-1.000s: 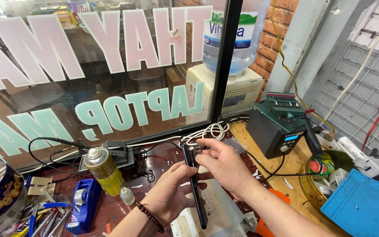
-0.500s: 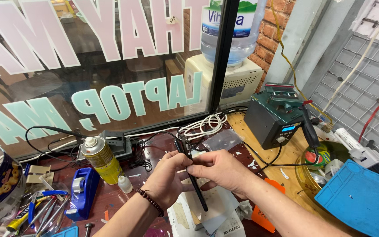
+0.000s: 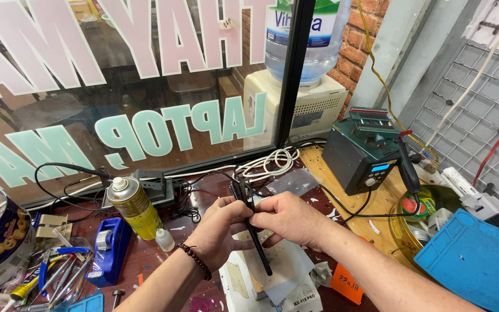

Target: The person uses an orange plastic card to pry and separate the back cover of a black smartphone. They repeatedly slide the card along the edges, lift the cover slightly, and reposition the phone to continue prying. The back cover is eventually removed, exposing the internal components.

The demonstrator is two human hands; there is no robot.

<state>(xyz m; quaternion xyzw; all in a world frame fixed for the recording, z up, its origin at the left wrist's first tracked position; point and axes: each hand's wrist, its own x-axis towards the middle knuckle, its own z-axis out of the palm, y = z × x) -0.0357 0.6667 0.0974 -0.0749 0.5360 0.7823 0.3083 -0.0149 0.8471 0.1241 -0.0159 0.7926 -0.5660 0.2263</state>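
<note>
— Room around the hands?
— Little. Spray can [image 3: 134, 207] and tape dispenser [image 3: 108, 250] close on the left, green station [image 3: 362, 151] to the right, window frame [image 3: 289, 81] just beyond, papers [image 3: 272, 271] underneath on the worktop [image 3: 168, 266].

— And the black strip [image 3: 252, 227]?
— Held mid-scene above the papers. Long axis running far-left to near-right, lower end pointing nearward. Pinched by left hand [image 3: 219, 231] and right hand [image 3: 287, 218], fingers closed around its middle.

Cluttered dark workbench [image 3: 151, 254], yellow spray can [image 3: 134, 207], blue tape dispenser [image 3: 109, 250], green soldering station [image 3: 363, 150], blue mat [image 3: 480, 260]
</note>
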